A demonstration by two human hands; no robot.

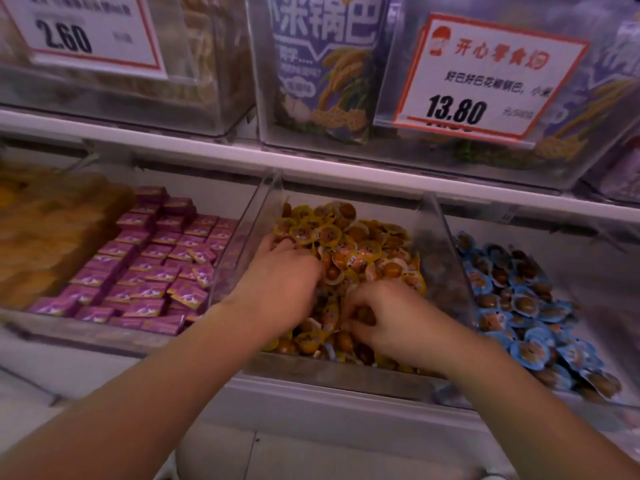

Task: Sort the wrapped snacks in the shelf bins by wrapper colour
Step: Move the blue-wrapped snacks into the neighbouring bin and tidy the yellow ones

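A white shop shelf (207, 147) is carrying clear plastic bins on two levels, with price cards (485, 77) hanging on the upper ones. On the lower level, going from the left, a heap of yellow packets (45, 233) is lying beside rows of purple wrapped squares (138, 265), a few yellow-edged ones sitting among them. Next, the middle bin (446, 258) is holding the yellow-wrapped snacks (346, 244), and both hands are reaching into it. The left hand (277, 285) is lying knuckles-up on the pile, its fingers curling down into the snacks; whether it is grasping any is not clear. The right hand (391, 320) is pinching a small brown snack (365, 315) near the front of the bin. Furthest right, the blue-wrapped snacks (526, 306) are filling their own bin.
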